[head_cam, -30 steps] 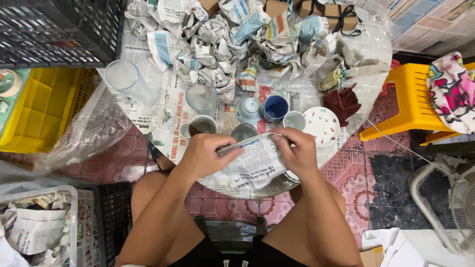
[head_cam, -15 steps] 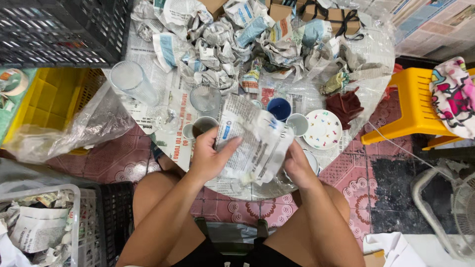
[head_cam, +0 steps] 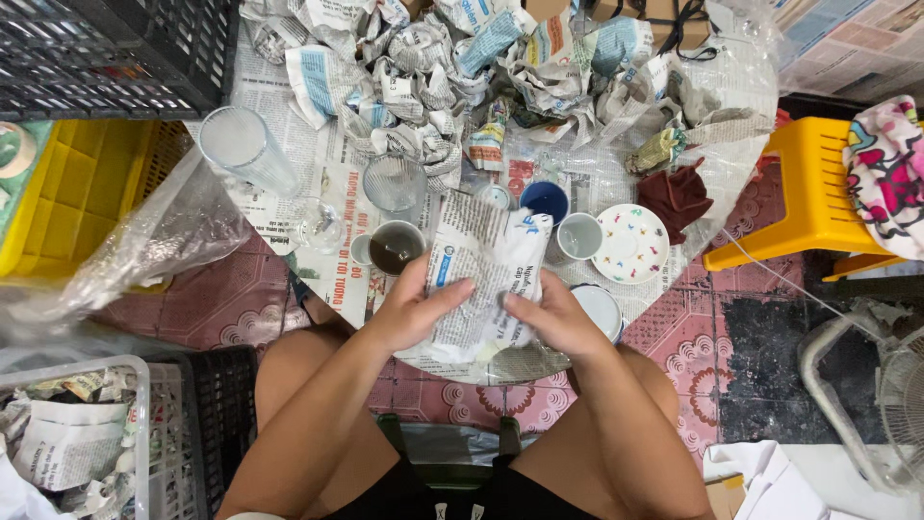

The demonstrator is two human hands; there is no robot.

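Both hands press a newspaper-wrapped bundle (head_cam: 486, 274) between them over the near edge of the round table (head_cam: 741, 72). The left hand (head_cam: 414, 313) cups the bundle's left side, its fingers (head_cam: 450, 292) curled onto the paper. The right hand (head_cam: 553, 323) closes on the lower right side, its fingertips (head_cam: 512, 300) pushing into the wrap. The bundle rises past the fingers, tilted to the right. Just beyond the left fingers stands a grey cup (head_cam: 396, 246); beyond the bundle's top are a blue cup (head_cam: 545, 199) and a white cup (head_cam: 579, 236). A patterned saucer (head_cam: 630, 244) lies right of those. Crumpled newspaper (head_cam: 423, 77) heaps farther off.
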